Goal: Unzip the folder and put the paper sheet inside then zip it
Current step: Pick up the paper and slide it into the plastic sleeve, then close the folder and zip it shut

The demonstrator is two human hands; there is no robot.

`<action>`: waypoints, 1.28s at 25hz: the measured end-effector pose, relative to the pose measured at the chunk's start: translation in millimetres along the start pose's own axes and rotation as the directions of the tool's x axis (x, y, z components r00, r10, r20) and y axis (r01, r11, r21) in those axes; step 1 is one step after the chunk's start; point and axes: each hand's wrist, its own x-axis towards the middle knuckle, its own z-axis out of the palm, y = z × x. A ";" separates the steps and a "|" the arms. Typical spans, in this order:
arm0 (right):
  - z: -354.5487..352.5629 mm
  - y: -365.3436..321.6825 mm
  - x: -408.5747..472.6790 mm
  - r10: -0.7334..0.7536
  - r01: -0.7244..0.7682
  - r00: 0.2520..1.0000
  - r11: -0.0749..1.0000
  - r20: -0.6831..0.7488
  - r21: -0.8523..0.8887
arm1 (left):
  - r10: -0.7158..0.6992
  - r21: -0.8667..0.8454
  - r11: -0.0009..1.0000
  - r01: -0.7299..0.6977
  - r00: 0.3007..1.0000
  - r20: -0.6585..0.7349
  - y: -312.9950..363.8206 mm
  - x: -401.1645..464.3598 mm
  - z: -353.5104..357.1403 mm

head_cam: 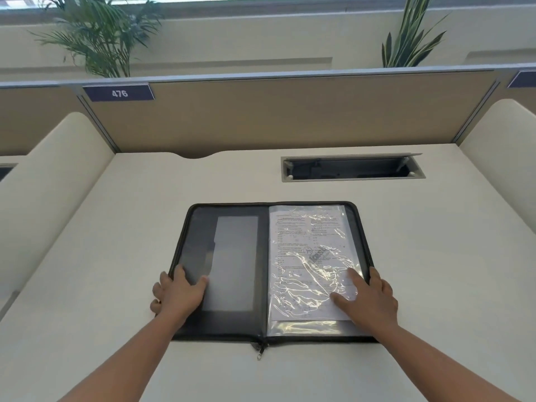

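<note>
1. The folder (232,265) lies open flat on the desk (435,256), spine toward the person, with the zip pull (260,350) hanging at the near end of the spine.
2. The sheet (307,256) sits in the right half under a shiny clear sleeve (304,326), so judging by this, the insertion is done or nearly so and closing comes next.
3. The left hand (177,294) grips the left cover's outer edge: thumb on the inside face, fingers curled under the rim.
4. The right hand (368,297) rests spread on the sleeve near the right edge, index finger and thumb pressing the plastic flat; it pinches nothing.
5. To do this step well, the right hand should smooth the sleeve toward the spine so no corner of the sheet sticks past the zip track.
6. The left cover should then be lifted by its edge and swung over in one arc while the right hand slides out late, keeping the sheet from shifting.
7. Before zipping, the two cover edges need to line up; a wrinkled sleeve caught in the teeth is the likely snag.
8. The pull should be drawn steadily round the corners with the other hand pressing the covers together.
</note>
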 end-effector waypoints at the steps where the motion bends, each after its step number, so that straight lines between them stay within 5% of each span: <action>1: 0.4 -2.0 0.0 0.000 0.000 1.000 1.000 0.001 -0.005 | -0.025 -0.026 0.999 0.025 1.000 -0.009 -2.8 3.4 -3.4; 7: -0.2 -5.7 -0.7 -0.003 0.003 1.000 0.999 0.005 0.032 | -0.071 -0.107 0.992 0.067 0.997 -0.037 0.4 21.2 -46.8; 11: -4.3 -7.4 0.2 -0.009 0.010 1.000 0.992 -0.009 0.123 | 0.104 -0.152 0.982 -0.114 0.992 -0.072 21.8 19.6 -104.6; 14: -8.2 -2.9 -1.0 -0.037 0.036 0.999 0.975 -0.002 0.221 | 0.176 -0.380 0.914 -0.142 0.983 0.058 53.4 -0.4 -146.7; 19: -31.5 -27.0 -21.7 -0.154 0.162 0.984 0.982 -0.092 0.099 | 0.455 -0.507 0.805 -0.309 0.869 0.193 121.9 -60.9 -157.2; 21: -51.1 -56.2 -39.4 -0.275 0.307 0.951 0.876 -0.137 0.372 | 0.535 -0.552 0.751 -0.363 0.824 0.185 148.0 -83.1 -138.4; 23: -81.1 -80.2 -57.2 -0.352 0.328 0.926 0.583 -0.133 0.743 | 0.575 -0.556 0.723 -0.410 0.803 0.156 173.2 -106.4 -114.3; 25: -109.2 -90.6 -66.3 -0.405 0.269 0.909 0.391 -0.097 0.880 | 0.624 -0.495 0.708 -0.504 0.774 0.105 191.9 -125.3 -91.0; 28: -130.8 -85.1 -69.8 -0.438 0.289 0.892 0.350 -0.117 0.891 | 0.736 -0.398 0.651 -0.646 0.667 0.121 197.7 -130.2 -54.6; 32: -129.0 -43.2 -48.8 -0.198 0.210 0.970 0.412 -0.138 0.887 | 0.765 -0.208 0.627 -0.751 0.543 0.346 164.7 -120.5 -2.3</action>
